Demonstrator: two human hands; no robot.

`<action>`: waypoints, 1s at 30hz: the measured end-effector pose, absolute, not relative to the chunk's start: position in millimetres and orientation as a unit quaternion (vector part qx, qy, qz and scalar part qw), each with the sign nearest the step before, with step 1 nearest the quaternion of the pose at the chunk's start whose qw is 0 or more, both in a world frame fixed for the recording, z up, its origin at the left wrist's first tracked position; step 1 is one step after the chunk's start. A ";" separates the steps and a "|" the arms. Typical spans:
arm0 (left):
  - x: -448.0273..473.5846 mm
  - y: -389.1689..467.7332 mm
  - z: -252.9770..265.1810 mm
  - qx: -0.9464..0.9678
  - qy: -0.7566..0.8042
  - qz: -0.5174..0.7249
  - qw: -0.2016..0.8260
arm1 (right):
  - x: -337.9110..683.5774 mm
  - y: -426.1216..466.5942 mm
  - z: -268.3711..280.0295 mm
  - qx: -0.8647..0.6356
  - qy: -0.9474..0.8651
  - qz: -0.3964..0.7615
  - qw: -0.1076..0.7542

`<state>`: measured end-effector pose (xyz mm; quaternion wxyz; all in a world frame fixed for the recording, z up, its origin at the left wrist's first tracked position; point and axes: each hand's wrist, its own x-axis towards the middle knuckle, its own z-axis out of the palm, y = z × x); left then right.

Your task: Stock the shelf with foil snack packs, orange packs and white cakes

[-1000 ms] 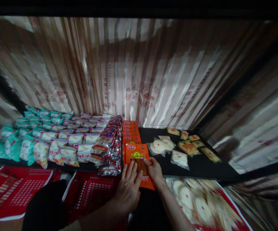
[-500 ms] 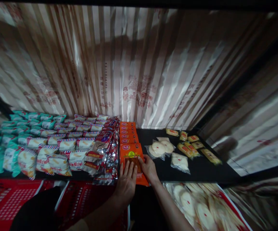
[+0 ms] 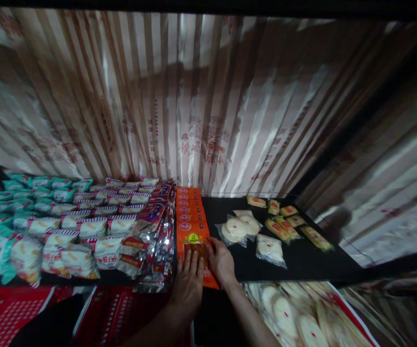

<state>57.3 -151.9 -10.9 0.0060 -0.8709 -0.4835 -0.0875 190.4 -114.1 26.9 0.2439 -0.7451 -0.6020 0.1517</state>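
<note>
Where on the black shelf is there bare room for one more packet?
The black shelf is bare at front right, between the yellow packs and its front edge; a narrow strip separates the orange packets from the round white pieces. Teal bags and striped bags crowd the left.

the left forearm comes in from seven o'clock, and its wrist bends so that the left hand points nearly to twelve, palm down, fingers stretched out fairly straight. the right forearm (bare, and running almost in line with its hand) enters from five o'clock. the right hand aims at eleven, fingers bent, knuckles raised, sitting at the left hand's two o'clock, just beside it.
</note>
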 end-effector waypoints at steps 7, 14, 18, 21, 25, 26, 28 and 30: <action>54.1 -150.9 -3.2 -0.877 -0.474 -0.069 -0.033 | 189.7 -116.2 23.7 -0.762 -0.597 0.128 0.217; 55.8 -150.9 -10.3 -0.871 -0.480 -0.085 -0.055 | 192.4 -113.3 16.8 -0.753 -0.599 0.132 0.238; 56.7 -151.4 -17.1 -0.869 -0.481 -0.109 -0.032 | 192.3 -111.4 15.9 -0.757 -0.596 0.137 0.229; 57.8 -152.3 -24.8 -0.869 -0.478 -0.129 -0.001 | 192.5 -111.0 13.4 -0.757 -0.597 0.141 0.225; 61.8 -154.5 -34.7 -0.855 -0.491 -0.161 0.050 | 191.5 -111.1 12.8 -0.762 -0.593 0.139 0.221; 62.8 -154.7 -36.2 -0.852 -0.493 -0.168 0.059 | 190.9 -111.3 13.5 -0.765 -0.590 0.138 0.219; 64.3 -154.4 -37.7 -0.848 -0.494 -0.177 0.071 | 189.5 -111.8 15.5 -0.769 -0.585 0.141 0.217; 64.8 -153.2 -37.1 -0.849 -0.492 -0.178 0.071 | 188.4 -112.5 17.2 -0.771 -0.581 0.149 0.214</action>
